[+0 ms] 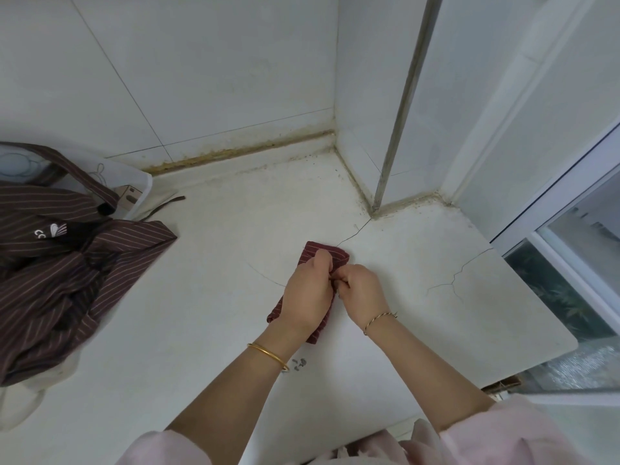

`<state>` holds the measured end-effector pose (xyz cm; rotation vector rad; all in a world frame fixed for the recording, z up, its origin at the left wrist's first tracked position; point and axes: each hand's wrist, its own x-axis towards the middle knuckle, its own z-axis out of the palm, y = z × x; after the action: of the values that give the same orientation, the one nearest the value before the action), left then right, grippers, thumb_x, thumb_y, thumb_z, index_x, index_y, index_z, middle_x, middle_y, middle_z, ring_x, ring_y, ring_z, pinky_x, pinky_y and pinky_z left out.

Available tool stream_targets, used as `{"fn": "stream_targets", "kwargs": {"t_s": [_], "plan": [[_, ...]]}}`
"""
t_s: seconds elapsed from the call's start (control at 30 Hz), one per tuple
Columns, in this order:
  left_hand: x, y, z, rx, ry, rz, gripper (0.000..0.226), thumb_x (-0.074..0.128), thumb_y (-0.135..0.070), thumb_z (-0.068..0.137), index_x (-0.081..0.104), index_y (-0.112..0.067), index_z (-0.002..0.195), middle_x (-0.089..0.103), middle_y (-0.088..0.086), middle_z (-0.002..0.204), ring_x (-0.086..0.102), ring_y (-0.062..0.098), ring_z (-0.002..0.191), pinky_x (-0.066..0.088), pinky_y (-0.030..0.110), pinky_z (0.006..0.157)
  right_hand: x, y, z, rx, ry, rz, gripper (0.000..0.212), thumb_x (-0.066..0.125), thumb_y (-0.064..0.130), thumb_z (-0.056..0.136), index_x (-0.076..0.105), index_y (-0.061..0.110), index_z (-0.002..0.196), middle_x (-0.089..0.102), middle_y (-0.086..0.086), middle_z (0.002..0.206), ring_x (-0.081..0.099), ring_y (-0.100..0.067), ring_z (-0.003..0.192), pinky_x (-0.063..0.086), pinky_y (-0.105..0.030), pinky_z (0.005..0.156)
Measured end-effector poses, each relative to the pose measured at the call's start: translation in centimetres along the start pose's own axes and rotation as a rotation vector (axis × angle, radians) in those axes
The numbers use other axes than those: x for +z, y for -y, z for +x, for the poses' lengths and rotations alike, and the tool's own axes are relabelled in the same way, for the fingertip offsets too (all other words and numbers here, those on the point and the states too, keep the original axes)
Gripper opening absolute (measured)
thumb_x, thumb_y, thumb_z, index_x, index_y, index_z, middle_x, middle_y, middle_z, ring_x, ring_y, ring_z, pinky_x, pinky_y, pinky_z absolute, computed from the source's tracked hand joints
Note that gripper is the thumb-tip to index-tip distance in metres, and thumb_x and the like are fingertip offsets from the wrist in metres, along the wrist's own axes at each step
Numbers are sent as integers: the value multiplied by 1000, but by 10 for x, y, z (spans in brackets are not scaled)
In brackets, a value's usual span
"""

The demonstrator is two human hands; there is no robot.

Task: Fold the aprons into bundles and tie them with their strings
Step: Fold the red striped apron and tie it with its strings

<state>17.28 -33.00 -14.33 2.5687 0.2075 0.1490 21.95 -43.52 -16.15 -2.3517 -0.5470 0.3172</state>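
The left hand [308, 292] lies on top of a small red striped apron bundle [328, 252], its fingers curled down over the cloth and gripping it against the counter [208, 317]. A gold bangle [268, 356] sits on that wrist. Just beside it, knuckles almost touching, the right hand [363, 290] has its fingers curled in too, pinching at the bundle's right edge where the two hands meet. Whether it holds cloth or a string there is too small to tell. A thin bracelet [380, 318] circles the right wrist. The bundle lies near the middle of the white counter, mostly hidden under the left hand. Only its far end and a near corner by the left wrist show. Thin cracks [459, 275] run through the counter surface to the right of the hands. Well apart on the left edge lies a loose heap of brown striped aprons [67, 283] with one strap [167, 203] trailing onto the counter, and part of the heap is draped over a white plastic bin [142, 186]. Tiled walls [201, 78] meet the counter behind, and a window frame [550, 226] stands at the right. Pink sleeves [496, 434] show at the bottom.
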Motion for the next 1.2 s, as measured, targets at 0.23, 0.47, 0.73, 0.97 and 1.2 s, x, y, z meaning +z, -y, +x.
{"fn": "stream_targets", "kwargs": {"t_s": [0.23, 0.47, 0.73, 0.97, 1.2], "plan": [[6, 6, -2, 98, 11, 8, 18, 37, -1, 79, 31, -17, 82, 37, -3, 78, 32, 15, 73, 24, 24, 57, -15, 4, -3, 496, 164, 888, 19, 50, -9, 89, 62, 4, 83, 54, -7, 69, 44, -13, 56, 40, -16, 48], [7, 23, -1, 123, -3, -62, 13, 52, 5, 80, 60, -6, 83, 57, 6, 86, 51, 19, 80, 47, 35, 71, -17, 7, -3, 880, 224, 1339, 20, 45, -6, 94, 54, 8, 83, 52, -7, 76, 48, -10, 65, 44, -12, 42], [-3, 26, 0, 200, 55, 9, 13, 58, 3, 80, 69, 0, 87, 62, 13, 86, 60, 26, 81, 51, 35, 69, -15, 15, -2, 886, 219, 1363, 18, 46, -7, 94, 54, 5, 83, 53, -10, 76, 48, -12, 64, 47, -13, 43], [-9, 19, 0, 232, -20, 295, 24, 38, -18, 70, 55, -11, 53, 50, 1, 58, 50, 20, 48, 29, 21, 43, -17, 16, -4, 689, 109, 1167, 25, 48, -18, 87, 48, 6, 82, 52, -12, 71, 51, -17, 55, 51, -19, 45], [-13, 9, 9, 323, -53, 641, 16, 43, -24, 63, 52, -19, 51, 45, -1, 56, 44, 20, 50, 26, 29, 56, -8, 21, 4, 428, 12, 717, 40, 33, -23, 75, 27, 16, 73, 33, -3, 60, 31, -18, 53, 29, -27, 46]]}}
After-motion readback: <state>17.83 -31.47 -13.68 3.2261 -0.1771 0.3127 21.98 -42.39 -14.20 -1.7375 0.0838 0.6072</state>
